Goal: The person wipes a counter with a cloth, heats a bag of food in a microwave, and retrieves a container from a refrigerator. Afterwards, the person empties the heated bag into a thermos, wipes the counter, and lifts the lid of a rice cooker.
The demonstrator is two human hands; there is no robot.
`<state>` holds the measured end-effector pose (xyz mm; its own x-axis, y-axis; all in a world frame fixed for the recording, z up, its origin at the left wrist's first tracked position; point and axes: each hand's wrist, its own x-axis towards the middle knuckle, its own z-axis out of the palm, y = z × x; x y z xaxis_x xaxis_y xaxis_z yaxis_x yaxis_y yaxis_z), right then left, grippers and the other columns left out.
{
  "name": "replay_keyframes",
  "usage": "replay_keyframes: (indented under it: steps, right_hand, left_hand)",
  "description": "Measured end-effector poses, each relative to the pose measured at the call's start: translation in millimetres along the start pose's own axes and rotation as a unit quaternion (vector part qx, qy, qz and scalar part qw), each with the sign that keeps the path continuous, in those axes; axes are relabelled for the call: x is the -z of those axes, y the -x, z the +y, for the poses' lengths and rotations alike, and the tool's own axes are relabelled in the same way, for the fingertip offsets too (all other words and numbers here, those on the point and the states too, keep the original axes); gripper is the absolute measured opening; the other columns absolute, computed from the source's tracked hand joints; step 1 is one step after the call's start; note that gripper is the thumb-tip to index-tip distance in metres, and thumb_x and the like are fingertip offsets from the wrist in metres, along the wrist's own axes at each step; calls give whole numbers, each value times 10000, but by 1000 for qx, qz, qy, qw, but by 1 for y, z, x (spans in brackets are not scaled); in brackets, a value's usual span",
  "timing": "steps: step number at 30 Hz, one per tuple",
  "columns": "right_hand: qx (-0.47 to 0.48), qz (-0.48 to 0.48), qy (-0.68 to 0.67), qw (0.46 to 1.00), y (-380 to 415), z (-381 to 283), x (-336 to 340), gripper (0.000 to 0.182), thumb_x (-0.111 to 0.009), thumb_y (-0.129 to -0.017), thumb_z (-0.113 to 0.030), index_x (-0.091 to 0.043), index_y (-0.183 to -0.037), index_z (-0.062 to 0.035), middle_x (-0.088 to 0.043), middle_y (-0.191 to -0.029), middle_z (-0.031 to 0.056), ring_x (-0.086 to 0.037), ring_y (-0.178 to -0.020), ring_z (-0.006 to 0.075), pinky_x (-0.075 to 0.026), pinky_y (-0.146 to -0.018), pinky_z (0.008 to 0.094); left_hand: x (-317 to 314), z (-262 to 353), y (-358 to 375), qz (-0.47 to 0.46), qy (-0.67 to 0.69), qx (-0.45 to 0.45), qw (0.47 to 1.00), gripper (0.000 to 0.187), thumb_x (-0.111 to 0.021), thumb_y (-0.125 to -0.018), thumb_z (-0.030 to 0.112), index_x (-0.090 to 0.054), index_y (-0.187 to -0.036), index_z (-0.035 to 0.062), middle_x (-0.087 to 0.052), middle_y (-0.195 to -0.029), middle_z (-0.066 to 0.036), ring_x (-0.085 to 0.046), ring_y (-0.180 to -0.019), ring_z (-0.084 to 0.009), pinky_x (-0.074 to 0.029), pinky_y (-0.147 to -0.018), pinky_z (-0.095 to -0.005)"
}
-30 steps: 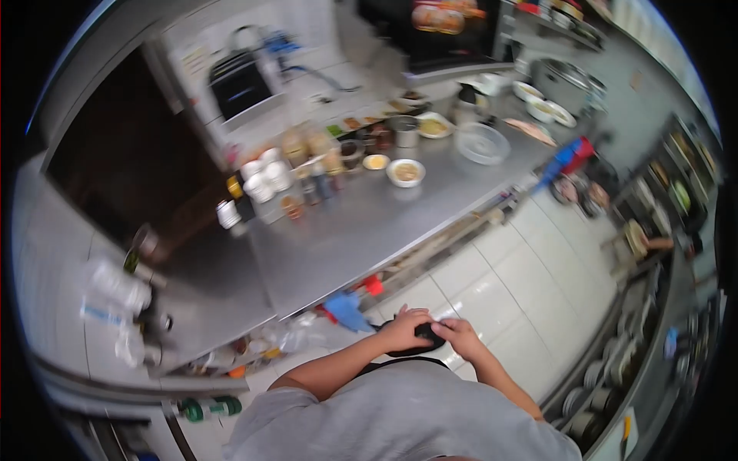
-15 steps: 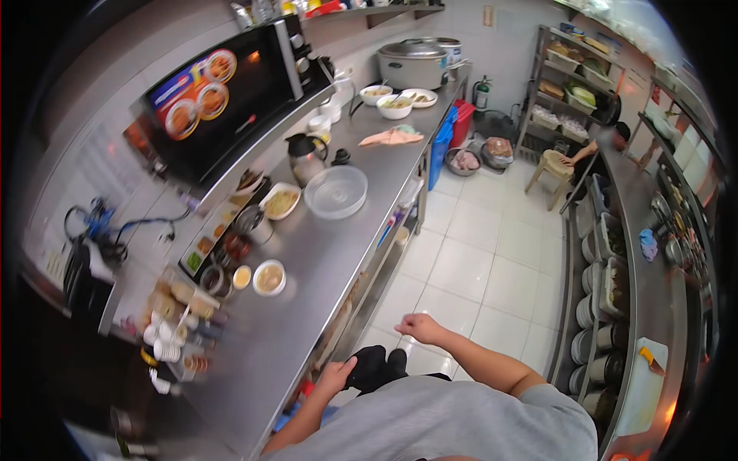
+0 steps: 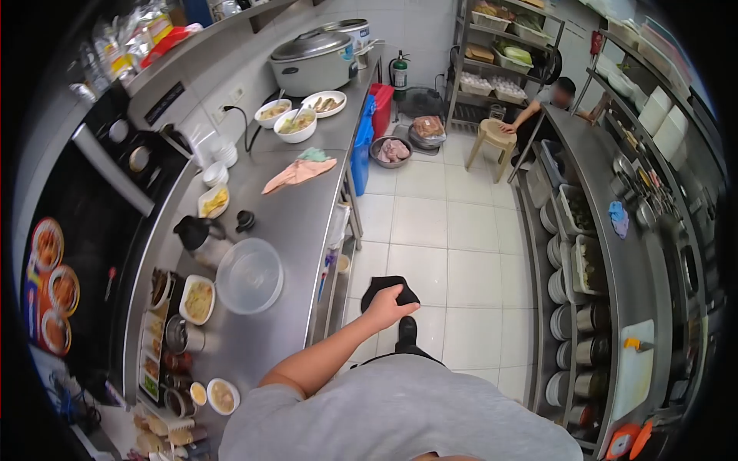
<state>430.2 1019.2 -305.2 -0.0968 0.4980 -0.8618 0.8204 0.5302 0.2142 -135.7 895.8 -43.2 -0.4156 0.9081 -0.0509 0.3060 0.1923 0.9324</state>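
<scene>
My left hand (image 3: 390, 306) is in front of my body, over my dark-clothed leg (image 3: 407, 293). Its fingers are loosely curled, and no object shows in it. My right hand is out of view. To the left runs a steel counter (image 3: 304, 223), which my left hand does not touch. On the counter stand a clear round plastic tub (image 3: 250, 275), a thermal jug (image 3: 206, 244), a white dish of food (image 3: 198, 300) and a small white bowl (image 3: 223, 396). A pink cloth (image 3: 298, 176) lies farther along.
A large rice cooker (image 3: 314, 67) stands at the counter's far end, beyond bowls of food. On the floor are a basin of meat (image 3: 390, 152) and a stool (image 3: 492, 137), with a person (image 3: 550, 100) beside it. A steel counter (image 3: 615, 269) with stacked dishes below runs along the right.
The view has turned left-to-right, so the left counter sits farther left. My left hand has moved forward and to the right. My right hand has gone out of view.
</scene>
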Motion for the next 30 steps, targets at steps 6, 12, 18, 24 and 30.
replay_keyframes:
  steps: [6,12,18,24,30]
  right_hand:
    - [10,-66,-247,967,-67,-77,119,252,-586,-810,-292,-691,-827,-64,-665,-774,118,-632,-697,268,-496,-624,413]
    - [252,164,-183,936,-167,-253,484,344,-601,-807,-356,-664,-757,-22,-623,-640,163,-587,-584,291,-467,-566,443]
    - [664,246,-346,616,76,-518,870,273,-627,-846,-210,-615,-1031,-9,-651,-866,53,-590,-783,132,-479,-711,284]
    - [789,76,-255,554,233,-559,980,221,-662,-832,-140,-626,-1013,-19,-635,-889,27,-576,-837,96,-468,-741,239]
    - [841,250,-159,454,310,-630,1117,235,-666,-828,-170,-636,-1027,-48,-652,-901,22,-585,-849,97,-470,-771,255]
  left_hand:
    - [9,-11,-98,45,26,-9,999,341,-685,-759,154,-612,-1037,-30,-588,-997,-107,-576,-923,-194,-449,-821,-269]
    - [127,17,-124,210,295,149,920,437,-559,-647,-26,-614,-1080,-26,-612,-1010,-98,-557,-946,-165,-440,-831,-254]
    - [240,52,-126,403,200,-2,893,245,-561,-630,13,-642,-859,-21,-623,-885,-97,-567,-904,-202,-412,-854,-299]
    - [325,35,-174,536,154,39,829,65,-617,-698,53,-590,-710,-5,-603,-762,-90,-560,-768,-174,-423,-762,-286]
    - [359,28,-225,496,-186,282,800,685,-633,-809,424,-376,-1333,64,-216,-1469,-205,-237,-1357,-322,-218,-1074,-475]
